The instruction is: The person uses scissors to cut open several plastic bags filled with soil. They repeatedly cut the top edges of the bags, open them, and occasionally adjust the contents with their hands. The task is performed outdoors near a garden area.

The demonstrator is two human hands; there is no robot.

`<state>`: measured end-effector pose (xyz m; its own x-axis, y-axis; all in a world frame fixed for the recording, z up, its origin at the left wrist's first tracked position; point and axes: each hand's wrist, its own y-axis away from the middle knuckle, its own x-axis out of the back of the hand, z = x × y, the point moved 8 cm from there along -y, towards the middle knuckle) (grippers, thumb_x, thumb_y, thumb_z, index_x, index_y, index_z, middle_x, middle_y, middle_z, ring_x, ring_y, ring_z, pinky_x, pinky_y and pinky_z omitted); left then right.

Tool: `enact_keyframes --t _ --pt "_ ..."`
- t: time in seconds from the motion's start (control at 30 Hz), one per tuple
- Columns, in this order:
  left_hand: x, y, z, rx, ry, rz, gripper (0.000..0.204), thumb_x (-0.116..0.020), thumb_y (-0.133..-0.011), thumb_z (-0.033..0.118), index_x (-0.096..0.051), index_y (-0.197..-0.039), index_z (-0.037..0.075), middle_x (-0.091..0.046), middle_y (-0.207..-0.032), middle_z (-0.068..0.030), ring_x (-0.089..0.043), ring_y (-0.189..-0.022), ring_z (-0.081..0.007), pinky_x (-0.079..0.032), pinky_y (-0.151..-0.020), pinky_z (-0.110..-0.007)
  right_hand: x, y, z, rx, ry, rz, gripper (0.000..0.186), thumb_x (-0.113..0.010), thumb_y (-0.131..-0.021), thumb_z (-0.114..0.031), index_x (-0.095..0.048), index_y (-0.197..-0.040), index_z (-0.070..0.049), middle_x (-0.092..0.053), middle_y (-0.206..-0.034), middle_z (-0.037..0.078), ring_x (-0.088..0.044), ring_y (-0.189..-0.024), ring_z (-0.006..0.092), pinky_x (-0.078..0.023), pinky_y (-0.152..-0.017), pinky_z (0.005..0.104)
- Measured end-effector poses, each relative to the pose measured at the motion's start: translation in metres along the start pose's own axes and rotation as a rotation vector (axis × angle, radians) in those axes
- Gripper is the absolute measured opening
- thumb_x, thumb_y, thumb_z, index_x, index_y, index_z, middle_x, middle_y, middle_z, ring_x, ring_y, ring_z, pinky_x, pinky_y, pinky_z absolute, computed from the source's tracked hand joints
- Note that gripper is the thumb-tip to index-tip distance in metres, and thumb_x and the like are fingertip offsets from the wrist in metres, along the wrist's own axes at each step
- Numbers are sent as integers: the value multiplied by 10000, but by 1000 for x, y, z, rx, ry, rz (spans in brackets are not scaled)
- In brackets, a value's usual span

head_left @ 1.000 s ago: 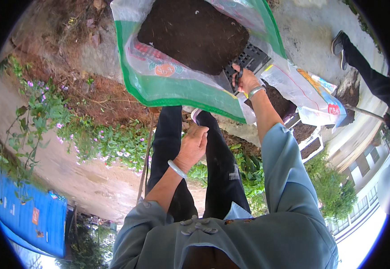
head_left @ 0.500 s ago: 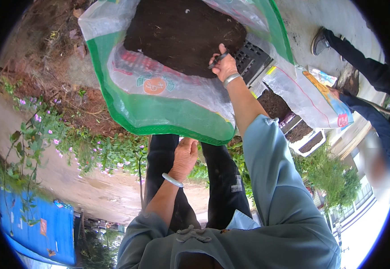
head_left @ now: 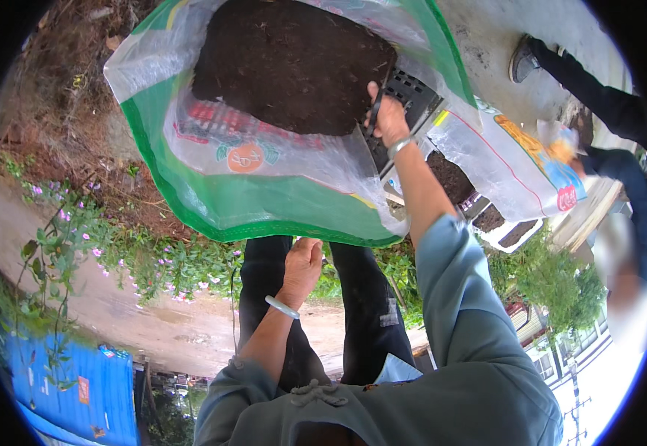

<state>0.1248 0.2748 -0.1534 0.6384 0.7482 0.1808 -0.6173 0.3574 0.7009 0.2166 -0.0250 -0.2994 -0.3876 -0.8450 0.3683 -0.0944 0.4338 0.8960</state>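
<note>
A large white plastic sack [head_left: 294,197] with green borders lies spread open, with a heap of dark soil [head_left: 286,67] on it. My right hand [head_left: 392,121] is closed round a thin, dark, curved object [head_left: 376,108] whose full shape is hidden. It is at the right side of the soil, over a black slotted plastic crate [head_left: 415,100]. My left hand [head_left: 303,266], a pale bangle on its wrist, is curled in just below the sack's near green edge, in front of my dark trousers. Whatever its fingers grip, if anything, is hidden.
Right of the sack stand containers of soil [head_left: 448,177] and another printed plastic bag [head_left: 498,160]. A person in dark clothes [head_left: 598,93] is at the far right. Flowering plants [head_left: 179,271] grow along the left, near a blue structure [head_left: 78,390].
My right hand has moved right and slightly nearer, from over the soil to the black crate, still gripping the dark object. My left hand has barely shifted. The view has moved slightly.
</note>
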Motion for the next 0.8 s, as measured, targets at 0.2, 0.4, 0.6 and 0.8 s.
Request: enact_keyframes --t 0.2,0.4,0.6,0.8 --pt "2 0 -12 16 11 10 164 -581 -861 -7 -595 -1018 40 -644 -891 -199 -627 -780 -370 -495 -669 -405 -25 -51 15 -186 -7 84 479 -669 -819 -537 -556 -767 -75 -552 -623 39 -556 -486 189 -343 -383 325" --pt "1 -1 -22 100 -17 -88 122 -586 -871 37 -608 -991 28 -631 -858 -223 -605 -777 -429 -483 -659 -441 -67 -27 18 -182 -306 -334 586 -664 -793 -607 -528 -956 -61 -545 -665 58 -536 -531 142 -260 -394 224" --pt "8 -1 -20 104 -10 -21 81 -569 -921 79 -612 -899 14 -623 -707 -134 -574 -585 -208 -454 -565 -337 -44 31 29 -65 -85 -351 678 -624 -809 -632 -576 -1062 -5 -567 -648 44 -553 -500 135 -269 -386 246" --pt "3 -2 -32 184 39 -100 118 -585 -896 96 -626 -963 8 -645 -853 -196 -627 -791 -369 -485 -678 -416 -36 -11 94 -500 -466 -214 375 -649 -859 -461 -531 -893 -106 -531 -629 57 -545 -496 200 -405 -414 328"
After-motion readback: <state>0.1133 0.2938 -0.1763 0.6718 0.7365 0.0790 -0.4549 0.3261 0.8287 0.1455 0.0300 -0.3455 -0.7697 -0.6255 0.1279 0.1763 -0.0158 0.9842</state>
